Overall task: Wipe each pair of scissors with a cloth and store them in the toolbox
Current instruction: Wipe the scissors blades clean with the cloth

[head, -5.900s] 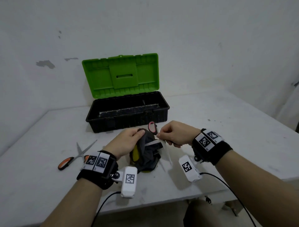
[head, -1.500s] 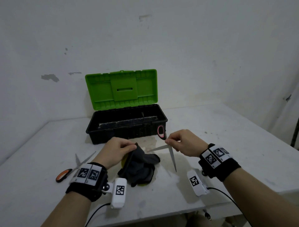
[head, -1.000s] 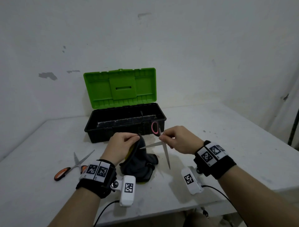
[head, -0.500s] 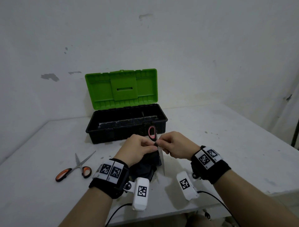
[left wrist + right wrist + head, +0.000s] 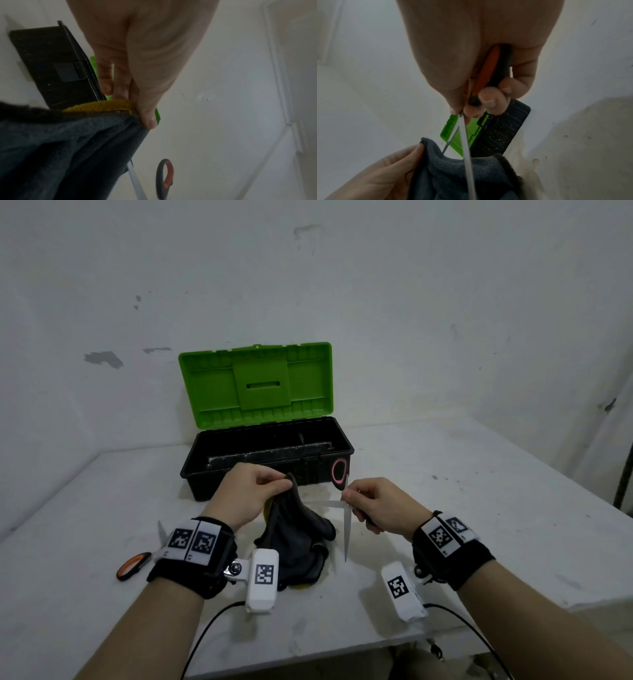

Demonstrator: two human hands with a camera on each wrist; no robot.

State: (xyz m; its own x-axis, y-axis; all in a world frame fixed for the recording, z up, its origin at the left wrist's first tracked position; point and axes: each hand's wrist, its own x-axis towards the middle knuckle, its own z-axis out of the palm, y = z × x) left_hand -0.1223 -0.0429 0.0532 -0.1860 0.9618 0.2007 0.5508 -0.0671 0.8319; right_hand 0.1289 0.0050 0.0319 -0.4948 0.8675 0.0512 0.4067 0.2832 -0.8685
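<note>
Scissors are stiff, sharp and spread open; your right hand grips their handle. Your left hand pinches the soft cloth beside them.

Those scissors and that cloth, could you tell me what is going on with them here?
A person is cleaning scissors at a table. The right hand holds one pair of scissors with its blades spread open, one pointing at the dark cloth that the left hand pinches by its top edge. A second pair lies on the table beside the left wrist. The toolbox stands open behind, and neither pair is in it yet.
</note>
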